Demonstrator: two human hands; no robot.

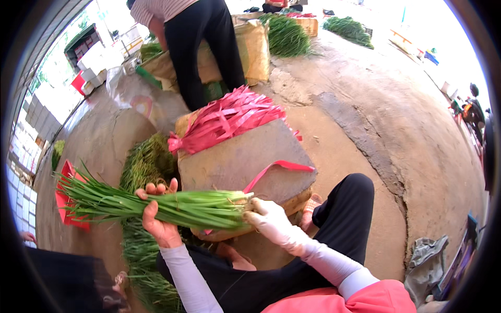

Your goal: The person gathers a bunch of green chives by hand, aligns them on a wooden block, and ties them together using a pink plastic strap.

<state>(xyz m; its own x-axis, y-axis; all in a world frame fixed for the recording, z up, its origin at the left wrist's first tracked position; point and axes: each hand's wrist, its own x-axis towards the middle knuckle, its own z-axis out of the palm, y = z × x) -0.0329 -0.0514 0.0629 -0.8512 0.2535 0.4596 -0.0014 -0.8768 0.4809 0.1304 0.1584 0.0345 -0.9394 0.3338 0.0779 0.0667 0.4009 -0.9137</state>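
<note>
Cracked concrete floor (339, 130) is stretching across the frame, bright light pouring in at the upper right. Just left of centre, the bare left hand (163, 224) is curling round a bundle of green stalks (198, 206), fingers behind, thumb in front, partly closed and holding it. At centre, the white-gloved right hand (274, 221) is bending its fingers against the cut ends; whether it is truly gripping, I cannot tell. That bundle is lying crosswise over the near part of a low table (245, 167), leafy tips fanning out to the left. One pink strip (261, 177) is curving over the tabletop, while a pile of pink strips (235, 117) is covering its far edge. Heaped greens (148, 161) are sitting left of the table, a red container (65, 208) beyond. Up top, a person in dark trousers (193, 41) is bending beside a big tan sack (253, 52).
</note>
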